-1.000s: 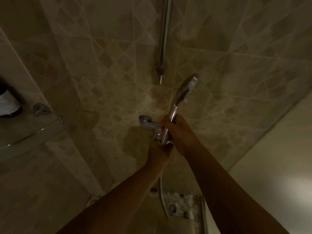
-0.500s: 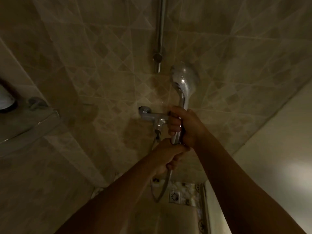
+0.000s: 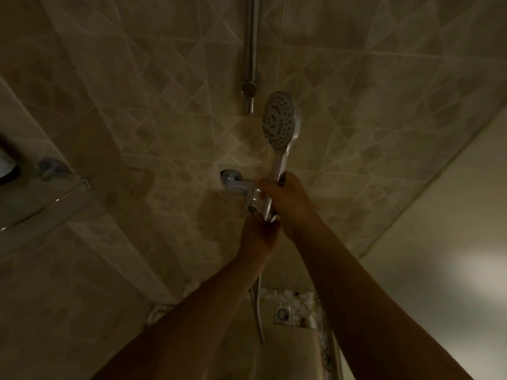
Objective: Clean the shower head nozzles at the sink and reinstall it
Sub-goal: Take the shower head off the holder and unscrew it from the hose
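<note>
The chrome shower head (image 3: 279, 120) stands upright in front of the tiled wall, its round nozzle face turned toward me. My right hand (image 3: 285, 200) is wrapped around its handle, just right of the wall mixer valve (image 3: 238, 185). Below it, my left hand (image 3: 260, 233) is closed around the hose end at the bottom of the handle. The metal hose (image 3: 258, 314) hangs down from my left hand toward the floor. How the hose end meets the handle is hidden by my fingers.
A vertical slide rail (image 3: 251, 50) runs up the wall above the shower head. A glass shelf (image 3: 41, 204) juts out at the left with a dark object on it. A floor drain (image 3: 282, 314) lies below. A pale wall or door panel (image 3: 439, 242) bounds the right side.
The shower head has turned so its nozzle face now points at me, where before its side and back showed. My left hand has moved up close under my right hand.
</note>
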Motion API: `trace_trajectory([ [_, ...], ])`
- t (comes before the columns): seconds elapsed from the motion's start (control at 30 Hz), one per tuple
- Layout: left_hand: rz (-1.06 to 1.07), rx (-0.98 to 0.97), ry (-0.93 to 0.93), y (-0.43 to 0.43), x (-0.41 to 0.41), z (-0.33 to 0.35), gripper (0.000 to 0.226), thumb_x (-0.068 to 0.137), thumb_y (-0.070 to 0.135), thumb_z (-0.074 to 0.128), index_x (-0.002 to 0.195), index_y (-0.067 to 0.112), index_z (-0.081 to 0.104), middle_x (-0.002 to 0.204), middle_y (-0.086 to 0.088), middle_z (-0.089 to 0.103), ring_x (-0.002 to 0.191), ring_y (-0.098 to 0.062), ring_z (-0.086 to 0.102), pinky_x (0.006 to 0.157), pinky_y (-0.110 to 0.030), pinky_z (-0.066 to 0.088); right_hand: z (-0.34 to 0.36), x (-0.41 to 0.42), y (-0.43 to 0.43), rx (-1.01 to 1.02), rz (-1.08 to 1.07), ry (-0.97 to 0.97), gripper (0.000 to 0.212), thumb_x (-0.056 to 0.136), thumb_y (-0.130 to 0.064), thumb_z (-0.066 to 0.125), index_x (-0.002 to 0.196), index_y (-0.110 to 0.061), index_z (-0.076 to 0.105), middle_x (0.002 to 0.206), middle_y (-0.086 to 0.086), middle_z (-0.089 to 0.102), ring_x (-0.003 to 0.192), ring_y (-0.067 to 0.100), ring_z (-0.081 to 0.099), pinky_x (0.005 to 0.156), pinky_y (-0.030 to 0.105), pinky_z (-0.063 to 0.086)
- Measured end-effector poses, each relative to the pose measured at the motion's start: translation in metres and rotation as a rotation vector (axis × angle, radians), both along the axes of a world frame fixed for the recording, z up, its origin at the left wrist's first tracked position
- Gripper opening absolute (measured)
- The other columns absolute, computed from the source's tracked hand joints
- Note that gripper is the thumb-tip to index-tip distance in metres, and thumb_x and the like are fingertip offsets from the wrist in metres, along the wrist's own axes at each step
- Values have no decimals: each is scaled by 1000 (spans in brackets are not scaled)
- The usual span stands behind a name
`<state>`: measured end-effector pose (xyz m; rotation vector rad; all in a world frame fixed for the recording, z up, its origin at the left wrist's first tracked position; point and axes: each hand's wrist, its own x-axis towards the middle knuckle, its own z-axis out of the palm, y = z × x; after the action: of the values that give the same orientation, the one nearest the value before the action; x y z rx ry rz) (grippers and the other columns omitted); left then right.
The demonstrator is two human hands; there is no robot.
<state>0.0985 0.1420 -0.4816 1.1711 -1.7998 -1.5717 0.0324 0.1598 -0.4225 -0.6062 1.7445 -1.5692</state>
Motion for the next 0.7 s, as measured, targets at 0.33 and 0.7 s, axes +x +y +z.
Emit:
trace_trajectory([
  [0.33, -346, 260, 220, -3, 1, 16, 47, 93, 11, 59, 49, 23, 46, 39, 6, 37, 31, -7, 29, 37, -16, 24, 36, -14, 5, -269, 49, -129, 34, 89, -22, 68, 64, -14, 46, 46, 0, 42, 38, 13, 38, 42, 26, 38],
  [0.7, -413, 269, 245, -12, 2, 30, 34, 92, 11, 59, 61, 22, 48, 44, 6, 36, 32, -6, 27, 35, -17, 23, 49, -21, 12, -287, 228, -200, 28, 99, -25, 52, 80, -4, 57, 68, 9, 60, 56, 20, 58, 54, 30, 51],
])
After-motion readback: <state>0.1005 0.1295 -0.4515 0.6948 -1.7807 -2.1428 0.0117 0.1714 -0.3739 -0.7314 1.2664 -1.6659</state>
